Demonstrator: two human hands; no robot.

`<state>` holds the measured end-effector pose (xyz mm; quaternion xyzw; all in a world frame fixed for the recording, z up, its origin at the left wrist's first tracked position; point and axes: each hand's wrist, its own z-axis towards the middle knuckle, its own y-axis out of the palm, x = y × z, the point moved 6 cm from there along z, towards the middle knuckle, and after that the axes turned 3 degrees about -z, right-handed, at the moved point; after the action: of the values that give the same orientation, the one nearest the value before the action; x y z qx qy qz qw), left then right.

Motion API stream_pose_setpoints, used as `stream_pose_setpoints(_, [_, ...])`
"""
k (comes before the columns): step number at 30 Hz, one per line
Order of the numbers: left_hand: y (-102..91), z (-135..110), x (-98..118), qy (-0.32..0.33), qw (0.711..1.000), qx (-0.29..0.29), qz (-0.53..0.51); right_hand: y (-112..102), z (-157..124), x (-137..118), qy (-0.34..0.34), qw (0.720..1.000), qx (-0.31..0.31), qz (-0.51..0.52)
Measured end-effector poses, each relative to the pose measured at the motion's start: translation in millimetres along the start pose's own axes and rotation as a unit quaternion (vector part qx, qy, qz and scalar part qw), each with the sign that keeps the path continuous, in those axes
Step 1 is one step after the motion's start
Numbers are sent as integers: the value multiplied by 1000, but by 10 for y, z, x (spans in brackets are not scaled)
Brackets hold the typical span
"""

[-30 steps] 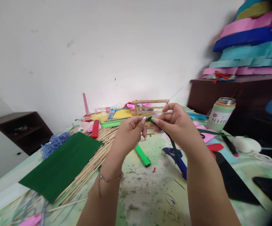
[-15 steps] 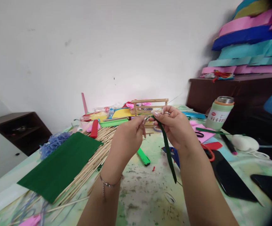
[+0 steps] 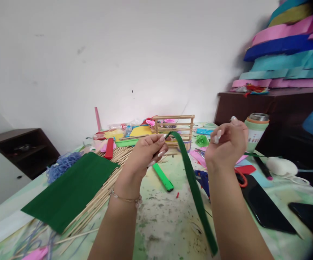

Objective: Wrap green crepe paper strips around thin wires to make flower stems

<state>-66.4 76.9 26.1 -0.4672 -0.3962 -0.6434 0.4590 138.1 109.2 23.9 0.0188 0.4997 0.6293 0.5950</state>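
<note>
My left hand (image 3: 147, 153) is raised over the table, its fingers pinched on the top end of a long dark green paper strip (image 3: 194, 187). The strip arcs over and hangs down toward the table between my two forearms. My right hand (image 3: 226, 144) is held up a little to the right of the strip, fingers curled in, apart from the strip; I cannot make out anything in it. Behind my hands stands a small frame of wooden sticks (image 3: 174, 126).
A dark green paper sheet (image 3: 70, 187) lies on a bundle of wooden sticks (image 3: 105, 187) at left. A green bar (image 3: 164, 177), a blue glue gun (image 3: 203, 178), scissors (image 3: 240, 177), a green bottle (image 3: 255, 131), dark phones (image 3: 267, 209) and paper scraps lie about. Foam sheets stack on a dark shelf (image 3: 275, 101).
My right hand has let go of the green strip and moved right and up. The strip now hangs longer, down from my left hand alone.
</note>
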Motion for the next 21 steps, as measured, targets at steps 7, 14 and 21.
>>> stream_pose_setpoints(7, [147,-51,-66,-33,990,-118,-73,433,-278,124,89,904,-413,-68])
stream_pose_setpoints(14, [214,-50,-113,-40,984,-146,-98,559,-526,66,106,831,-546,-11])
stream_pose_setpoints(21, [285,-41,-118,-45,987,-131,-85,571,-462,21,89,852,-515,17])
